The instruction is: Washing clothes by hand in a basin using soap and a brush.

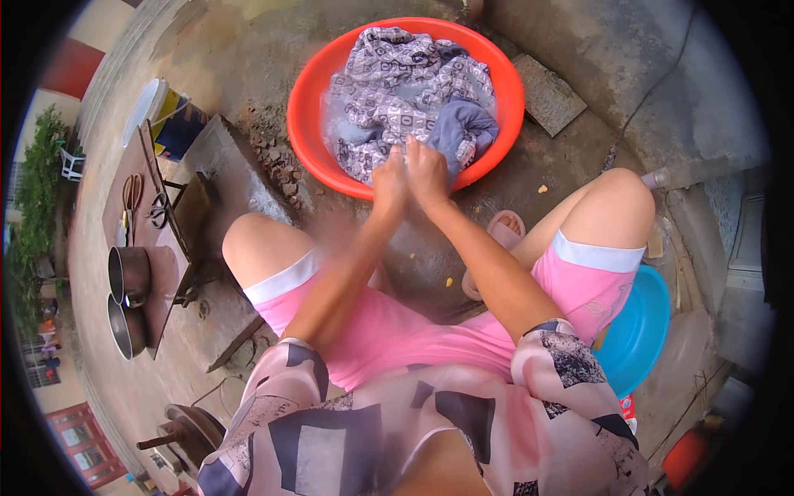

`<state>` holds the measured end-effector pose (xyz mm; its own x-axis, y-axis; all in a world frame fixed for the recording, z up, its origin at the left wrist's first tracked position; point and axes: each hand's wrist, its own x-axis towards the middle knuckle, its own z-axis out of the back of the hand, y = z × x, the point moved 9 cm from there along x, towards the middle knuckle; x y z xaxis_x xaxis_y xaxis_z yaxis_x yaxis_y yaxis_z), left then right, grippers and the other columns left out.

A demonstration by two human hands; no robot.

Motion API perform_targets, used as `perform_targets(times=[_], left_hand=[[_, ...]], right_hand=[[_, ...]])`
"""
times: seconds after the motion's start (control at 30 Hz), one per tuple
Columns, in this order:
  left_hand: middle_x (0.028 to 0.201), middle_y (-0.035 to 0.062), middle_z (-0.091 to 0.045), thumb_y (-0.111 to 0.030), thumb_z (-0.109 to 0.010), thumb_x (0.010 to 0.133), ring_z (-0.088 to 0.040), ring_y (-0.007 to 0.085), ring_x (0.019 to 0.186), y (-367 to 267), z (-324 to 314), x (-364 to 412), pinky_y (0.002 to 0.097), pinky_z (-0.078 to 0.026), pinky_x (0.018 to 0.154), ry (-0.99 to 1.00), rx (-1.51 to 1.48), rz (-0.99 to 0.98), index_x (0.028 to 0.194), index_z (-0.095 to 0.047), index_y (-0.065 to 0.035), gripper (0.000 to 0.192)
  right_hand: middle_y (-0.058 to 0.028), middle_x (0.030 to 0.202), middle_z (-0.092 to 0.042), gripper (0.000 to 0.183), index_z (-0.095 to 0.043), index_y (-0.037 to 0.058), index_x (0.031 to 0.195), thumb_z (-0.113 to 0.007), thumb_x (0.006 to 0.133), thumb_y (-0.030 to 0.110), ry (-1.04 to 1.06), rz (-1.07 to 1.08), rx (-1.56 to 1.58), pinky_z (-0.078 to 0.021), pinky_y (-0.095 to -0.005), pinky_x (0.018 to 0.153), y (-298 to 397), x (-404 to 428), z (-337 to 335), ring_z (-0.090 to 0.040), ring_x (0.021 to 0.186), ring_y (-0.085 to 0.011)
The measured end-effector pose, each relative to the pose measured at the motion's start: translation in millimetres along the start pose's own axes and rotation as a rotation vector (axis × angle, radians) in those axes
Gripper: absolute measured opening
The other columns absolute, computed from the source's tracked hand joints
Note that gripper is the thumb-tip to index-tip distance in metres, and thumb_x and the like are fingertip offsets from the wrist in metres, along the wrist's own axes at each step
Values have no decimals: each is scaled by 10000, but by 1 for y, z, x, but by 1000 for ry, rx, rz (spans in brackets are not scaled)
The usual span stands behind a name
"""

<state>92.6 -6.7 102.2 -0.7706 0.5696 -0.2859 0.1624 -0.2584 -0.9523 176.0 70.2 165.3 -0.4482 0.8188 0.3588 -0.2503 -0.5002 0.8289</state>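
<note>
A red-orange plastic basin [299, 124] stands on the wet ground in front of my knees. Soapy-looking water and a soaked white-and-grey patterned garment [388, 77] fill much of it. Bunched at the basin's right side is a plain grey-blue cloth part [462, 124]; whether it belongs to the same garment I cannot tell. My left hand [389, 183] and my right hand [428, 173] are side by side over the near rim, fingers curled onto the patterned fabric. Both thumbs point away from me. The fabric inside my fists is mostly hidden.
On the left, a low table [162, 260] carries two metal pots [131, 273] and scissors [159, 209]. Behind it is a bucket [180, 127]. Rubble [282, 164] lies beside the basin, a stone slab [549, 93] to its right. A blue basin [639, 335] sits by my right thigh.
</note>
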Motion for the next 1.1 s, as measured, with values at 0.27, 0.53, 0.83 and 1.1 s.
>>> perform_targets(times=[0.27, 0.53, 0.83, 1.1], left_hand=[[846, 103, -580, -254, -543, 816, -579, 183, 718, -37, 31, -3, 289, -473, 653, 242, -389, 134, 937, -529, 17, 298], [830, 71, -574, -196, -487, 849, -565, 150, 686, 11, 57, 25, 261, -458, 627, 54, -124, 49, 936, -527, 5, 223], [746, 24, -522, -299, -471, 841, -482, 138, 736, -17, -2, -24, 272, -393, 673, -52, -293, 78, 927, -555, -7, 316], [766, 29, -557, -173, -488, 790, -486, 111, 676, -34, -12, -17, 240, -392, 623, -5, 134, -261, 844, -590, 5, 212]], right_hand=[[-27, 696, -550, 360, -528, -61, 785, -482, 849, 291, 608, -200, 603, -383, -291, 631, -25, 17, -18, -395, 655, -86], [-178, 718, -566, 305, -483, -10, 953, -536, 791, 243, 288, -15, 225, -408, -354, 603, 0, 3, -22, -560, 694, -278], [-178, 524, -503, 279, -534, 63, 695, -466, 815, 305, 287, -8, -155, -397, -446, 510, -15, -11, -26, -532, 550, -359], [-171, 508, -514, 384, -544, 50, 568, -425, 843, 289, 87, 13, -124, -380, -409, 418, -16, 4, 1, -518, 458, -335]])
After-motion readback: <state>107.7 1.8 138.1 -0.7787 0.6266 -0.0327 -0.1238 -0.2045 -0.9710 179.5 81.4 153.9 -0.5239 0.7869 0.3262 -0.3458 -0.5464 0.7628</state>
